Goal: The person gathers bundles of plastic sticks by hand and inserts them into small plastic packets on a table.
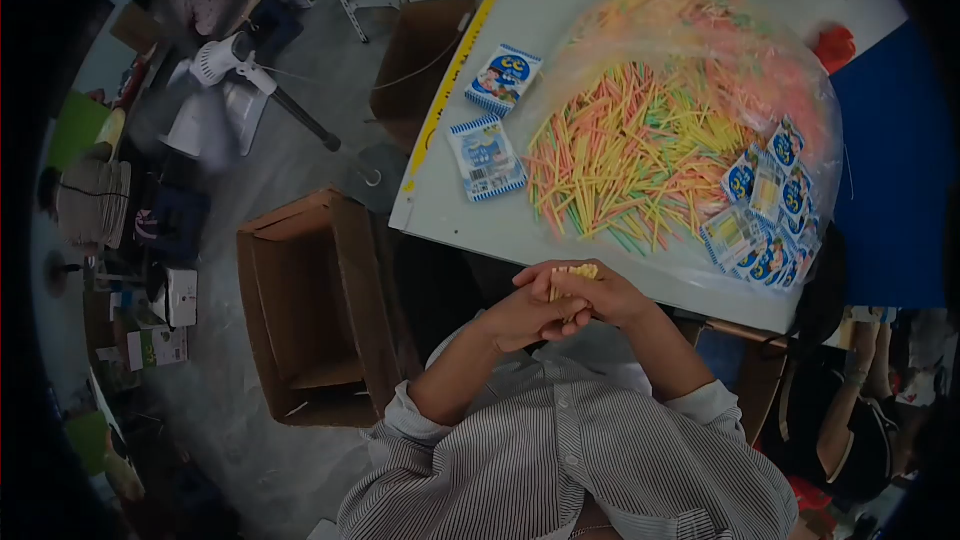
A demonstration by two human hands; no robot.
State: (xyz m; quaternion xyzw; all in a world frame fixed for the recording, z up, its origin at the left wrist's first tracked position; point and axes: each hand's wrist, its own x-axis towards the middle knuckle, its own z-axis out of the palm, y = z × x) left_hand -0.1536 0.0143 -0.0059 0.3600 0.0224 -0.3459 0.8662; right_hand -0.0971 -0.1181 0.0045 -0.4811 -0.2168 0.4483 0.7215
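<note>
Shirt [520, 440], hands [608, 294] around sticks [575, 271], near table edge [450, 240]

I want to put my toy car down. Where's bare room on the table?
Some table looks bare between the yellow tape and two blue-and-white packets, and more beyond them, left of the big clear bag. It's crowded where coloured sticks heap up, and where small packets cluster right.

My head-worn camera looks forward and down over my striped grey-and-white button shirt [565, 430], close above both bare hands [560, 305].
</note>
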